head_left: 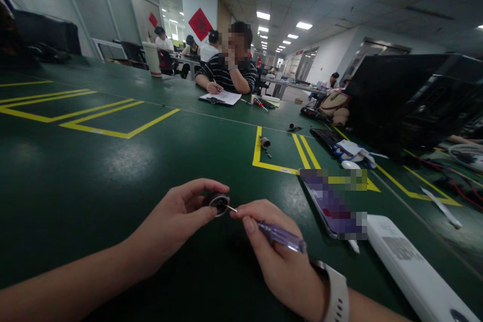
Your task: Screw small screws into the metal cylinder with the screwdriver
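My left hand (177, 219) pinches a small round black and metal part (219, 203) between thumb and fingers, just above the green table (94, 171). My right hand (273, 251) grips a screwdriver (281, 235) with a clear purple handle. Its thin metal tip points left into the open face of the round part. A white watch band (335, 294) sits on my right wrist.
A phone (332, 206) and a long white device (411, 266) lie to my right. Small metal parts (264, 142) rest inside yellow floor-tape boxes ahead. A person in a striped shirt (226, 75) sits across with papers (222, 97). Black equipment (407, 95), gloves and cables crowd the far right.
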`<state>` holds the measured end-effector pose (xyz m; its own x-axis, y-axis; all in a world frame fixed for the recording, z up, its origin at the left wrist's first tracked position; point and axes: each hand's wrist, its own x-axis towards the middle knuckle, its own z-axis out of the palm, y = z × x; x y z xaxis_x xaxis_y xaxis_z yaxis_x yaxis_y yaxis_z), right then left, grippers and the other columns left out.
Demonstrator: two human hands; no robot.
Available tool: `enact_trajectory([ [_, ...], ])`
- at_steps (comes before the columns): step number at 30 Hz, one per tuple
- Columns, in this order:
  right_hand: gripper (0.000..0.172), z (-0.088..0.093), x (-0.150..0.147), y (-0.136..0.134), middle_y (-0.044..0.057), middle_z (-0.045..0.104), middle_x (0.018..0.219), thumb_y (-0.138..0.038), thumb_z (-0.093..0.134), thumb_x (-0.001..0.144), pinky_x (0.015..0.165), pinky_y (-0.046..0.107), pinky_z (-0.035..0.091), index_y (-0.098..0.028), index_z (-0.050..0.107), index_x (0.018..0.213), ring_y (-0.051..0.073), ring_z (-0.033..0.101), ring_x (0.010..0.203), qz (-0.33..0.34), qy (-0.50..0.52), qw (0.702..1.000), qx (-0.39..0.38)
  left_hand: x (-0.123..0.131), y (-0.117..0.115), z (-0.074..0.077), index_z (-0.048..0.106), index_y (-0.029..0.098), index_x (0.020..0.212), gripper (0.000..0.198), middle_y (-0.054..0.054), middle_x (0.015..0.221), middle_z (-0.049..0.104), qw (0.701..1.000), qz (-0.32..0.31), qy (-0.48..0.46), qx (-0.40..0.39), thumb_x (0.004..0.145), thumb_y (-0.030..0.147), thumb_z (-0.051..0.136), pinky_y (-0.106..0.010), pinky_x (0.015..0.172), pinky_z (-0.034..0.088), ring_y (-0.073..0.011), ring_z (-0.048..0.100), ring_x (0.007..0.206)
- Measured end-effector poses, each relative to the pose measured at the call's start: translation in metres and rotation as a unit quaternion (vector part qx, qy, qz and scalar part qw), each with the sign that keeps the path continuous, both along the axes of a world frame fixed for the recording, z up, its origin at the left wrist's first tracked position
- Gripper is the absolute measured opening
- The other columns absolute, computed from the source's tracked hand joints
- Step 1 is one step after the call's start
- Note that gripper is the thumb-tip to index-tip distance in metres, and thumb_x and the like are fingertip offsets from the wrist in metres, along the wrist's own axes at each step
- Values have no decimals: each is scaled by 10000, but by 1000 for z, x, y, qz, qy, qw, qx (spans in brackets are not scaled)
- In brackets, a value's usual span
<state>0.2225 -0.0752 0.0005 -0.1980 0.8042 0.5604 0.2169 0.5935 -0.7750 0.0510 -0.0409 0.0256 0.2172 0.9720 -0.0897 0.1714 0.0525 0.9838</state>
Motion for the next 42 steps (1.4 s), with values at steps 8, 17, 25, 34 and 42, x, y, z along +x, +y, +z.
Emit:
enact_trajectory([
  [8, 257, 0, -3, -7, 43, 645, 915, -47, 493, 814, 823, 302, 467, -194, 583, 1005, 144, 579, 886, 12, -90, 993, 75, -1, 0, -4, 633, 191, 839, 185, -30, 906, 693, 1000, 6, 2, 20, 654, 212, 628, -314, 767, 495, -210, 646, 869],
  [17, 219, 1, -6, -10, 72, 668, 915, -64, 494, 813, 823, 344, 480, -184, 583, 973, 179, 601, 877, -20, -146, 981, 129, 0, -2, -1, 640, 188, 838, 199, -35, 893, 702, 1000, 19, 9, -5, 642, 225, 638, -330, 808, 500, -215, 647, 887],
  [25, 180, -3, -7, -12, 74, 684, 900, -82, 506, 819, 924, 404, 413, -176, 591, 947, 190, 618, 861, -42, -192, 968, 153, 1, -2, -3, 649, 184, 829, 191, -36, 884, 707, 1000, 17, -2, -2, 640, 211, 645, -336, 811, 506, -217, 656, 862],
  [34, 195, 2, -5, -11, 34, 676, 894, -84, 505, 807, 976, 414, 347, -208, 599, 925, 164, 609, 859, -18, -130, 987, 88, 0, 0, -3, 645, 182, 827, 185, -39, 909, 698, 1000, 12, 0, -3, 645, 207, 622, -335, 808, 505, -206, 651, 858],
  [42, 152, -12, 4, 17, -22, 550, 530, -269, 522, 796, 559, 269, 447, -175, 552, 680, 118, 533, 512, -42, 256, 914, -312, 0, 2, 6, 613, 190, 963, 323, -51, 952, 690, 997, 25, 21, -64, 648, 237, 669, -360, 880, 462, -227, 626, 953],
])
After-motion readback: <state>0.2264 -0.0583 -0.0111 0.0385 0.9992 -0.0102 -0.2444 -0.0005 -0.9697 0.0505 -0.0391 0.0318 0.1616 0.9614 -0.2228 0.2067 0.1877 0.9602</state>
